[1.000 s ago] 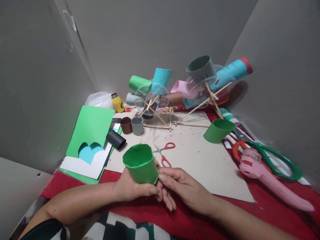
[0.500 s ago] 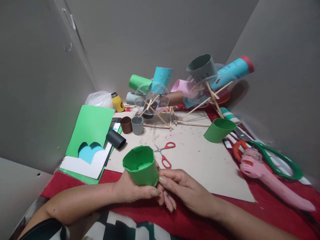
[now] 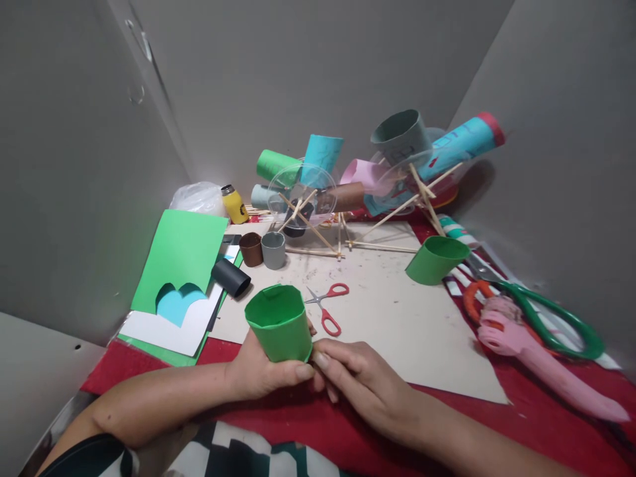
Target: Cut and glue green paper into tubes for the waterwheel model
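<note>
Green paper cup [image 3: 279,326] between both hands

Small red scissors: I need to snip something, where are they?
Small red scissors lie mid-table on the cardboard sheet, just beyond the green paper cup.

Plain grey walls [image 3: 308,73] box me in on 3 sides; my bench [image 3: 521,424] wears a red cloth under even light.

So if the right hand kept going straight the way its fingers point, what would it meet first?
The right hand points left, and its fingertips already touch the bottom of the green paper cup held by the left hand. It would press into that cup first.
</note>
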Tool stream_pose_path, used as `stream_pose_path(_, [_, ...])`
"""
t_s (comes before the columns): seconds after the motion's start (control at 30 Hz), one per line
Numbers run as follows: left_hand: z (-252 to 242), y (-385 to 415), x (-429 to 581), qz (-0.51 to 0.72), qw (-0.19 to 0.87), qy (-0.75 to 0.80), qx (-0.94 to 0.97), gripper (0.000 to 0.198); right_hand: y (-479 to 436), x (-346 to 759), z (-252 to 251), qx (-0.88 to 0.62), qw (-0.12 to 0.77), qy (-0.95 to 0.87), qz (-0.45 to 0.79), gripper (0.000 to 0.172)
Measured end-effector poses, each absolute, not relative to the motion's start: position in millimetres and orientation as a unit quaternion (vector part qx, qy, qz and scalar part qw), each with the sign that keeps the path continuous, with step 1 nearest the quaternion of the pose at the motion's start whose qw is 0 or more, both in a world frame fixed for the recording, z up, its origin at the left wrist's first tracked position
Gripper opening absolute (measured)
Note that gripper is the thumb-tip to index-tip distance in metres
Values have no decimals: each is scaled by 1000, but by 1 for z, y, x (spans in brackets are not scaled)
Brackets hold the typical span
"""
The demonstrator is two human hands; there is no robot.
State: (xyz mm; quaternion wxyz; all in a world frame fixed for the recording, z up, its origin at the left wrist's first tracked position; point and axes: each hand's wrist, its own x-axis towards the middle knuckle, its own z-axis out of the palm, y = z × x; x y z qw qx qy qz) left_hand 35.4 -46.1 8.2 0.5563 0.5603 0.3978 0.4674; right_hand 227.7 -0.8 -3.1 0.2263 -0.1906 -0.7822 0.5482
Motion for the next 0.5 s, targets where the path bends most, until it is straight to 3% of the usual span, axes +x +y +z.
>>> stream_pose_path(0.17, [6, -44, 36, 446, 485, 406, 633, 46, -3, 227, -11, -204, 249, -856, 405, 29])
stream_pose_path(0.5, [3, -42, 41, 446, 454, 412, 652, 39, -5, 229, -14, -220, 245, -902, 281, 24])
